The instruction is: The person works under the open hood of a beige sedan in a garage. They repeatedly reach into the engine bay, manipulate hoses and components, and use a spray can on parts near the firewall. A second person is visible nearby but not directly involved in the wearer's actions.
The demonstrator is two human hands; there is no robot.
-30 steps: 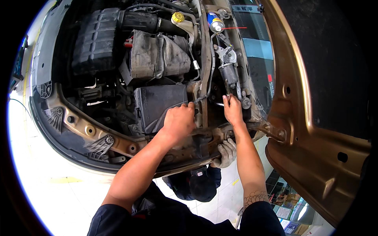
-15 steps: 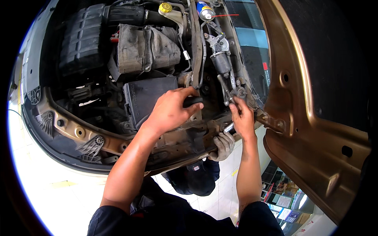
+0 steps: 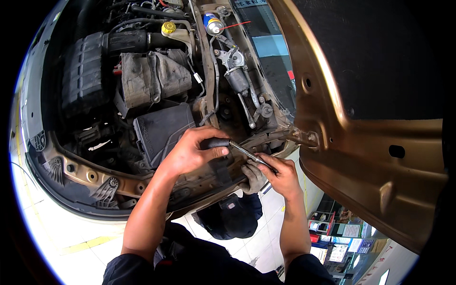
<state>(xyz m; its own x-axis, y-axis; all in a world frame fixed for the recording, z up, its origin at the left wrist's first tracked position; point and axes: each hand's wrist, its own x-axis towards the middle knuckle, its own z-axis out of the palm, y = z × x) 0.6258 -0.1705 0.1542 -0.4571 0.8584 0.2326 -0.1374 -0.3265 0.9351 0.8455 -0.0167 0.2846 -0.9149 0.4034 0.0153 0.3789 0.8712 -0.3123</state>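
Note:
My left hand [image 3: 187, 152] is closed round a short dark cylindrical piece [image 3: 218, 143], with the thumb along its near side. A slim metal rod-like tool [image 3: 244, 152] slants down to the right from that piece; its far end meets or touches the dark piece. My right hand [image 3: 281, 176] grips the tool's other end between thumb and fingers. Both hands are over the car's front fender edge. Just beneath the tool, a co-worker's grey-gloved hand [image 3: 253, 177] rests at the body edge. The black fuse box cover [image 3: 164, 128] lies left of my left hand.
Beyond my hands is the wiper motor [image 3: 236, 80] with its linkage. A spray can [image 3: 213, 24] with a red straw lies on the cowl. A cloth-covered battery [image 3: 154, 78] sits at left. The raised bronze hood [image 3: 351, 137] fills the right. A co-worker's dark cap [image 3: 230, 216] is below.
My right hand has drawn the tool away from the wiper linkage, down and left toward my left hand. The tool now reaches the dark piece. The view has shifted slightly.

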